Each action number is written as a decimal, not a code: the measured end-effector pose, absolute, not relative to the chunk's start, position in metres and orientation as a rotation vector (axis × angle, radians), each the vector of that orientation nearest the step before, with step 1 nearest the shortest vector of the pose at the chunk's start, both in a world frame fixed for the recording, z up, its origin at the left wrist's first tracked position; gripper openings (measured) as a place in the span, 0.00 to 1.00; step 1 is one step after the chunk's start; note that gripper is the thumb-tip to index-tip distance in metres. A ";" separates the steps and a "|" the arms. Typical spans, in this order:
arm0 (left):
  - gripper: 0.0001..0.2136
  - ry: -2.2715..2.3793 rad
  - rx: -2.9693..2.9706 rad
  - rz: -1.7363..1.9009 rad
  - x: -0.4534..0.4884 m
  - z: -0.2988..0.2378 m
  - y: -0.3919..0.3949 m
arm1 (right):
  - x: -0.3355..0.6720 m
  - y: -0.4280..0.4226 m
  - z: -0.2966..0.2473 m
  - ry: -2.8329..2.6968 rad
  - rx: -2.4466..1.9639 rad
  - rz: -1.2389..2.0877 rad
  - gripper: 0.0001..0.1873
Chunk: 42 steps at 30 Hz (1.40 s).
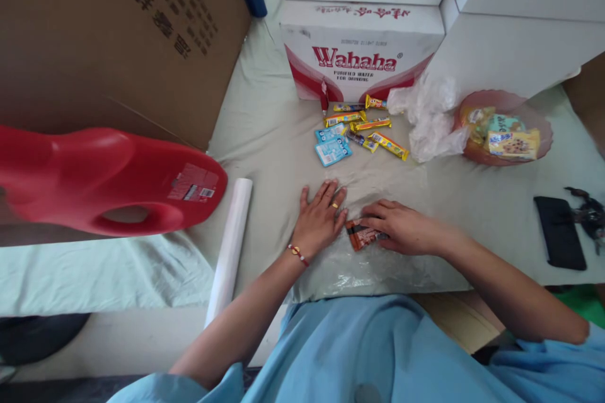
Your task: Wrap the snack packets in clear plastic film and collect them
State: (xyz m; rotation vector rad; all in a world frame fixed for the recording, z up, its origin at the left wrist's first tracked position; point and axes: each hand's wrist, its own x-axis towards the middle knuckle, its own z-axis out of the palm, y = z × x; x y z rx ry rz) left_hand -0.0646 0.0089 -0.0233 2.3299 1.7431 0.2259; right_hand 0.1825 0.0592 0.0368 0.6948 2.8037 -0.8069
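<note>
My left hand (320,217) lies flat with fingers spread on a sheet of clear plastic film (331,264) over the table. To its right, my right hand (399,227) has its fingers curled over a small brown-and-orange snack packet (360,235), hiding the packet's right part. Beyond my hands lie several yellow-wrapped snack bars (390,146) and blue-and-white packets (333,150). A red utility-knife-like tool (324,98) leans near the white box behind them.
A white film roll (231,245) and a large red plastic jug (113,179) are on the left, before a brown carton (142,31). A Wahaha box (362,53) stands behind. Crumpled plastic bags (430,116), a pink bowl (543,132) of snacks, and a black phone (560,233) are right.
</note>
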 end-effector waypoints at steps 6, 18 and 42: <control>0.26 1.745 2.323 0.223 -0.064 -0.021 0.009 | 0.171 0.053 0.033 2.774 0.742 -0.682 0.23; 0.26 1.739 2.305 0.254 -0.064 -0.022 0.010 | 0.178 0.043 0.030 2.742 0.963 -0.796 0.23; 0.25 1.742 2.322 0.250 -0.065 -0.024 0.010 | 0.190 0.261 0.030 2.774 2.239 -0.468 0.20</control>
